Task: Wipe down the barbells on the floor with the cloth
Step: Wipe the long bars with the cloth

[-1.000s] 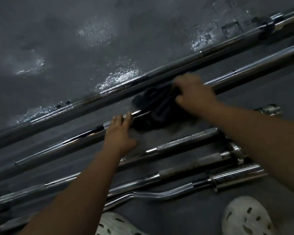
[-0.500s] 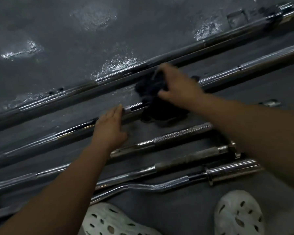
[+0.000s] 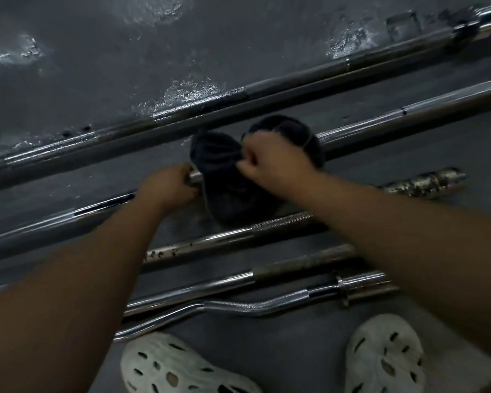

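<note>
Left hand (image 3: 167, 187): curling its fingers round the second barbell (image 3: 408, 110), just beside the cloth.
Dark cloth (image 3: 224, 182): lying bunched over that bar's middle and draping onto the floor (image 3: 267, 38).
Right hand (image 3: 275, 163): pinching the cloth's upper folds.
Further barbells (image 3: 224, 236): lying parallel, closer in.
Curl bar (image 3: 238, 306): lying nearest the white perforated shoes (image 3: 386, 355).

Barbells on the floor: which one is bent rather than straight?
The curl bar nearest the white shoes; its shaft kinks, whereas every other bar runs straight.
</note>
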A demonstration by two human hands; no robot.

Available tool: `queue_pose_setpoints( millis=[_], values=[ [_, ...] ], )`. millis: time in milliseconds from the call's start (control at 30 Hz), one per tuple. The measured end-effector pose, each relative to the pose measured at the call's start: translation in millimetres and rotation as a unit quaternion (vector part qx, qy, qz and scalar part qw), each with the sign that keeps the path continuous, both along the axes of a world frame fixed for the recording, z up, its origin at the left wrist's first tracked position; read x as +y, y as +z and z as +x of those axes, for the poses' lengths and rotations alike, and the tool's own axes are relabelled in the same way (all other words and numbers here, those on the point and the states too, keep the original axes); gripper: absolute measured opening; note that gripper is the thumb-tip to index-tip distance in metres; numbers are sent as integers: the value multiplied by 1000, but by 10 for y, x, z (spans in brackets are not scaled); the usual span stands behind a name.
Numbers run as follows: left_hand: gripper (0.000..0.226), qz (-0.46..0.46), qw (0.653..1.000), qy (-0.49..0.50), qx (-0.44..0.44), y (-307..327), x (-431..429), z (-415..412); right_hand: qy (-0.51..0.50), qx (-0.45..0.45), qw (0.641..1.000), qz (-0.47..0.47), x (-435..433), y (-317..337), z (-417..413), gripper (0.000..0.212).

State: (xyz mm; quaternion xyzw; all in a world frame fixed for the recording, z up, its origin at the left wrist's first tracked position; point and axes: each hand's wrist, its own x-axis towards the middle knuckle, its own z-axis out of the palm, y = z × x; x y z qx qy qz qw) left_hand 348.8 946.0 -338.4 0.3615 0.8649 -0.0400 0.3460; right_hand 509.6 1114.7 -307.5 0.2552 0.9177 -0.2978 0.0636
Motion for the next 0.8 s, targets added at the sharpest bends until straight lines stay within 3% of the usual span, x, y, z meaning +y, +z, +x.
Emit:
queue_pose_setpoints(
  millis=[100,200,300,367,433,500,567,633,700,800],
  values=[
    [18,-30,997,-68,-7,13,87,-135,-92,-9,992,81,686,-109,399,49],
    [27,-17,994,-108,15,-49,96,-187,-233,-46,957,170,790,-268,579,41],
    [30,-2,990,-130,62,-119,56,-161,-342,-12,935,93,223,-406,201,51],
    [29,2,989,-131,65,-149,19,-118,-323,24,945,48,-237,-380,-65,60],
    [30,6,989,-143,36,-174,-5,-125,-235,-22,970,57,-475,-348,-159,59],
    [31,9,985,-169,-14,-180,-24,-224,-157,-52,985,54,-349,-253,-139,50],
    [32,16,977,-203,-58,-131,-45,-353,-111,-17,993,27,-80,-165,-7,39],
    [35,36,967,-242,-71,-115,-108,-464,-94,-24,994,47,265,-63,197,58],
    [35,71,959,-269,-58,-139,-197,-509,-149,-96,977,118,580,-4,429,78],
    [34,109,959,-258,-33,-217,-282,-502,-319,-116,928,156,731,-122,632,62]
  ],
)
